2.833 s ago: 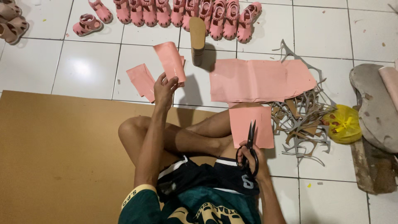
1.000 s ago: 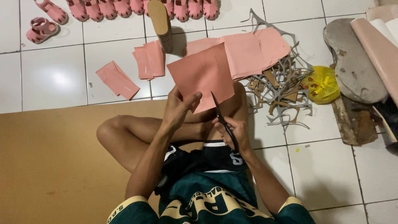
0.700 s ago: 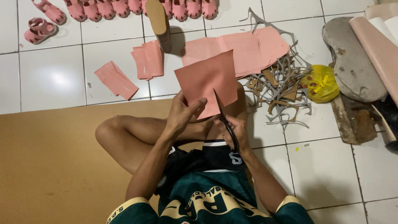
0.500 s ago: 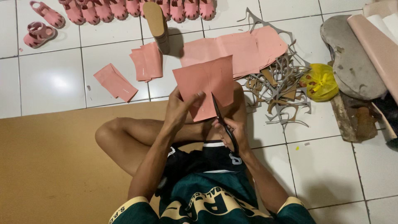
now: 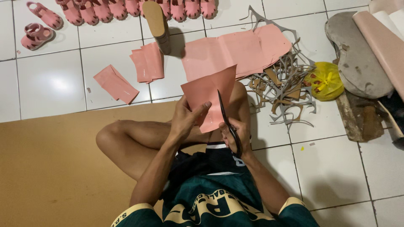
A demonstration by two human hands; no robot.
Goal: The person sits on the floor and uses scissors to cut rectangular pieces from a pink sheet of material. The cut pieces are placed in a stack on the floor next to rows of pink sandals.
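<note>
1. Since a moment ago, the scissors have cut farther up the pink sheet, and the sheet now bends a little at the top.
2. Nearest to us is a green shirt with yellow sleeve ends and black shorts, and our bare legs are crossed on the floor.
3. Our left hand has its grip clamped on the left side of the pink sheet, thumb on top.
4. Our right hand has its grip closed around the handles of the black scissors, and the blades point up into the sheet.
5. The pink sheet is held up above our knees, between the two hands.
6. Under our left leg lies a big brown cardboard on the white tile floor.
7. Just past our right knee is a heap of grey and brown scraps, and beside it a yellow bag.
8. A bigger pink sheet lies flat on the floor behind the one we hold.
9. To the left lie small pink cut pieces and one more pink piece.
10. A tan shoe sole stands up near them.
11. Farthest away is a row of little pink sandals, with two more sandals apart at the left.
12. At the far right sits a grey stone slab with rolled material touching it.
</note>
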